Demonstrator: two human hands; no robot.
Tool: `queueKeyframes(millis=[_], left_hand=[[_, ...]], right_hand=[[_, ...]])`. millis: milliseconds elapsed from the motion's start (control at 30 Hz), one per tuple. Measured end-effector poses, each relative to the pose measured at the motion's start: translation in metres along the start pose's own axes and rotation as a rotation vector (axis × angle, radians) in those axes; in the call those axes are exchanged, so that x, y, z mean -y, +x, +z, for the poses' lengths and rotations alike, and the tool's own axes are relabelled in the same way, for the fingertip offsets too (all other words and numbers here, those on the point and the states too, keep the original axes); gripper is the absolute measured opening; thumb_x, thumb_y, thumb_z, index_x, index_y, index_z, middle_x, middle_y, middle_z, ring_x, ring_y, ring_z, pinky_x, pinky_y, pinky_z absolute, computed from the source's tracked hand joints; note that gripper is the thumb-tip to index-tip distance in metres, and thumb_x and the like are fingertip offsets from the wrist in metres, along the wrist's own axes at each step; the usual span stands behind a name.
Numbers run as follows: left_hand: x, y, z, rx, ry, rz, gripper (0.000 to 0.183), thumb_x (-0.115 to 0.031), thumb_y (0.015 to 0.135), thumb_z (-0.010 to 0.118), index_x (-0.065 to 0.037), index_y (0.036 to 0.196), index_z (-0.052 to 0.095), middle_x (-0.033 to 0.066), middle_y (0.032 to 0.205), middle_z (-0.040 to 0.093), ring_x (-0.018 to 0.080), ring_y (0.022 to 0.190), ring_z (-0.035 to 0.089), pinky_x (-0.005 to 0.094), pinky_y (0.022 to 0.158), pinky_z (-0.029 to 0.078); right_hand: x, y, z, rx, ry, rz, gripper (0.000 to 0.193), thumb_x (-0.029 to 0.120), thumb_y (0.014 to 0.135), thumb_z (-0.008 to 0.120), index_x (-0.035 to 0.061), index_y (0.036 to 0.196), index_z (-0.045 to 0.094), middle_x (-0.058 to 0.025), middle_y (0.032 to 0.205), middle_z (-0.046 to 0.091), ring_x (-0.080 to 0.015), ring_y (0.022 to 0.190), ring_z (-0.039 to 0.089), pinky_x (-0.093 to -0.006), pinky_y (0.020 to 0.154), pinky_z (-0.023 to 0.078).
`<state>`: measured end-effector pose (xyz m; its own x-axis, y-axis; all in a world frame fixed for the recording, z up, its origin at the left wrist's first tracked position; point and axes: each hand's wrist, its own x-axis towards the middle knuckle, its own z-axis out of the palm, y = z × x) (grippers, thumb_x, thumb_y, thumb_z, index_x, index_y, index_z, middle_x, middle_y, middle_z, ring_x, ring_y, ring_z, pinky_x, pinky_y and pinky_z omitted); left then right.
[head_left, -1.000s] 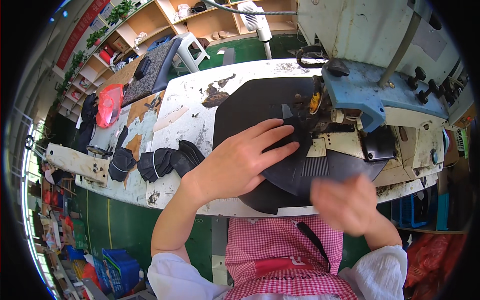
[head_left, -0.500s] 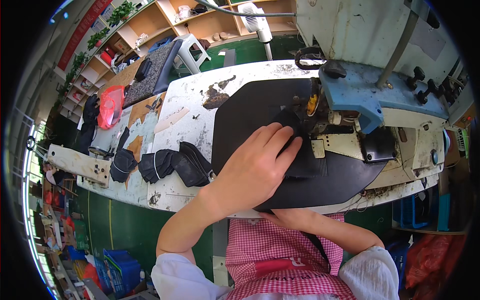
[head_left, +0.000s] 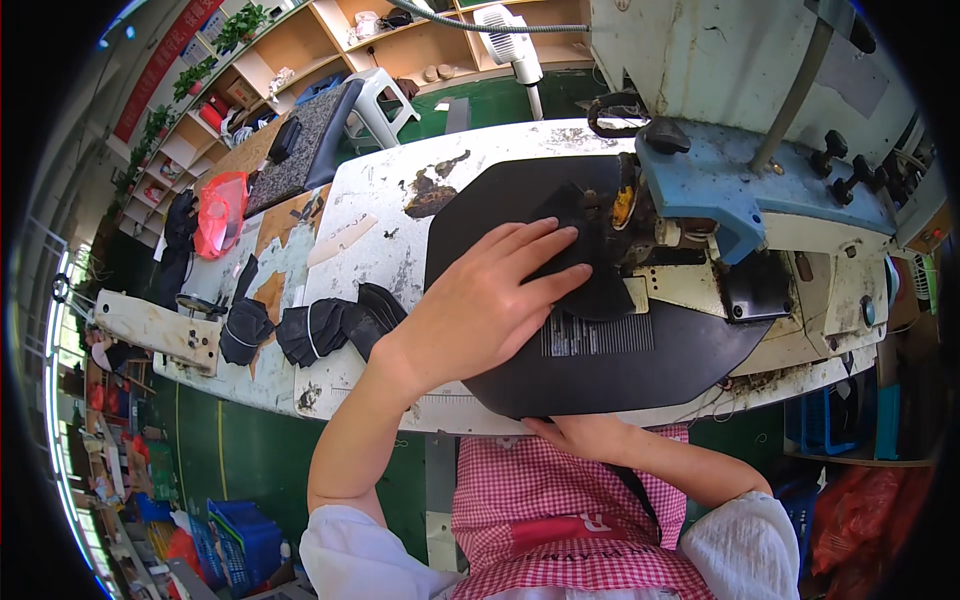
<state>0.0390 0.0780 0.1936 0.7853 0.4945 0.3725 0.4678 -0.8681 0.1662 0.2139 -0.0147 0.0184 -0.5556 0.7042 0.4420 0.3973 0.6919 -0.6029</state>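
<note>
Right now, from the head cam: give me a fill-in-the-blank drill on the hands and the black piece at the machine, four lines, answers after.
1. The left hand lies ____ on the flat black fabric piece.
2. The right hand is at the ____ edge of the worn white worktable.
3. The sewing machine's head is painted ____.
4. The stack of small black pieces lies to the left hand's ____.

Answers: flat; near; blue; left

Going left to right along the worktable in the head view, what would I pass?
Red plastic bag → pile of black fabric pieces → left hand flat on the black mat → blue machine part.
</note>
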Motion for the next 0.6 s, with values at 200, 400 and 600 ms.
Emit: queueKeyframes(millis=[200,400,600], left_hand=[[0.008,0.006,0.000,-0.010,0.022,-0.019,0.049,-0.001,0.079,0.064,-0.007,0.128,0.064,0.0181,0.136,0.056,0.0352,0.133,0.049,0.0477,0.112,0.038],[0.023,0.012,0.001,-0.016,0.069,-0.032,0.045,-0.001,0.083,0.062,-0.008,0.127,0.064,0.0194,0.135,0.057,0.0346,0.133,0.049,0.0476,0.112,0.038],[0.043,0.004,-0.004,-0.144,-0.040,-0.168,0.046,0.004,0.084,0.057,-0.006,0.128,0.064,0.0150,0.137,0.058,0.0336,0.132,0.051,0.0422,0.112,0.039]], right_hand=[[0.005,0.006,-0.006,0.053,-0.183,-0.085,0.026,0.017,0.085,0.068,-0.0004,0.105,0.064,-0.0182,0.100,0.063,-0.0357,0.085,0.063,-0.0457,0.076,0.052],[0.001,0.006,-0.008,-0.041,-0.447,-0.338,0.028,0.013,0.078,0.065,-0.0016,0.102,0.064,-0.0217,0.101,0.061,-0.0372,0.089,0.062,-0.0472,0.080,0.052],[-0.006,0.010,-0.014,0.461,-0.199,0.080,0.035,0.012,0.085,0.059,-0.0005,0.117,0.059,-0.0157,0.107,0.064,-0.0336,0.095,0.066,-0.0459,0.078,0.055]])
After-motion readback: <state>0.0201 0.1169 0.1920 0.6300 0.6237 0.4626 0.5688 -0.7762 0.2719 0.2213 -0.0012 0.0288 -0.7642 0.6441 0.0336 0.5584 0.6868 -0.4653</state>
